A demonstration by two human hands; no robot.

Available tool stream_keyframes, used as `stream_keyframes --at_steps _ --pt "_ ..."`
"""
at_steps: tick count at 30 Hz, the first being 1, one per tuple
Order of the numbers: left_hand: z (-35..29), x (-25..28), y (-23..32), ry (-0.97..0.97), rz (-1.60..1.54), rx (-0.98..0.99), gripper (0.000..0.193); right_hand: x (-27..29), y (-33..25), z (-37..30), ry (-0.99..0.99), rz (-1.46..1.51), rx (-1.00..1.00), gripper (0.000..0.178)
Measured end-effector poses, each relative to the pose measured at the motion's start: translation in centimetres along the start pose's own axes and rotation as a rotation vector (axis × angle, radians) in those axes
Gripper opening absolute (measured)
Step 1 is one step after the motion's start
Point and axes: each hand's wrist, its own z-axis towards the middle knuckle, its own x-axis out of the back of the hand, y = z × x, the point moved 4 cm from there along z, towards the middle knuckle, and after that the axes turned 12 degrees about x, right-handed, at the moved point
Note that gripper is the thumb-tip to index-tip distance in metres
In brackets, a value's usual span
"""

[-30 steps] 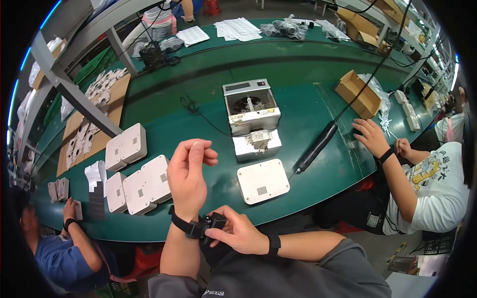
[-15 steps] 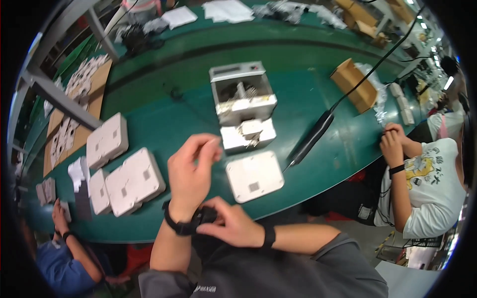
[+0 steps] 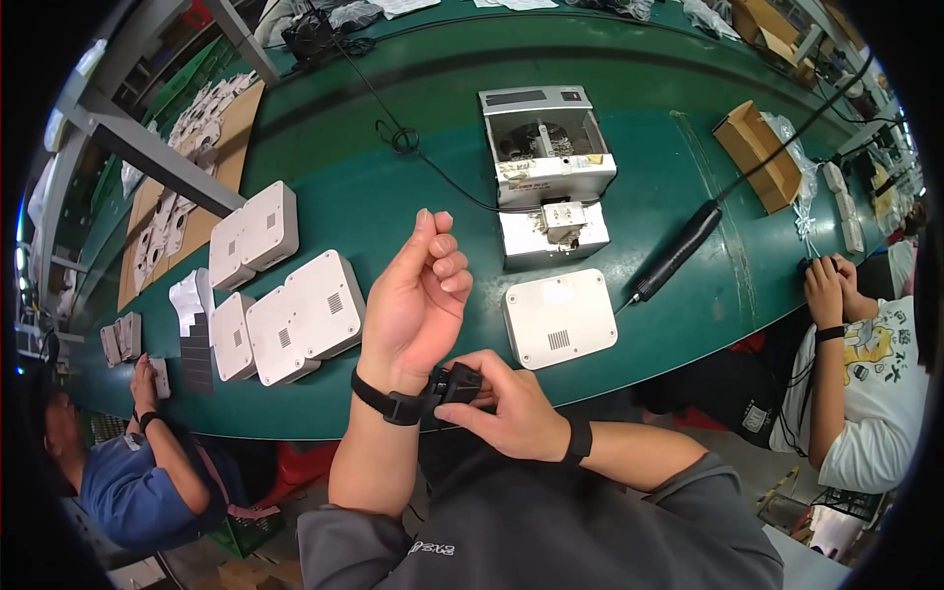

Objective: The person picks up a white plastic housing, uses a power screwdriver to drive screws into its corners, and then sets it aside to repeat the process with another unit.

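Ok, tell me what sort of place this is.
Likely a factory assembly area, judging by the white casings on a long green bench, the black corded tool and the co-workers on either side.

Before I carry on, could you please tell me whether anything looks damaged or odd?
The metal machine has brownish, patchy marks across its front, so it looks worn; the green table shows a scuffed strip right of the black tool.

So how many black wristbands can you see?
4: the person's left wristband and right wristband, the left co-worker's wristband, the right co-worker's wristband. More may be hidden.
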Motion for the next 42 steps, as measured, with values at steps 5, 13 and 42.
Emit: stream_keyframes --at_steps 5,13,42 --pt "-1.0 -0.3 -0.1 0.344 0.655 -0.281 0.026 0.0 0.3 -0.1 0.043 0.087 0.004 0.039" --pt "-1.1 -2.3 0.1 0.332 0.97 -0.336 0.025 -1.1 1.0 -0.5 -0.089 0.217 -0.206 0.037" --pt "-1.4 -1.4 -15.4 -0.103 0.784 0.275 0.061 11.8 -13.3 3.1 0.713 0.11 0.795 0.026"
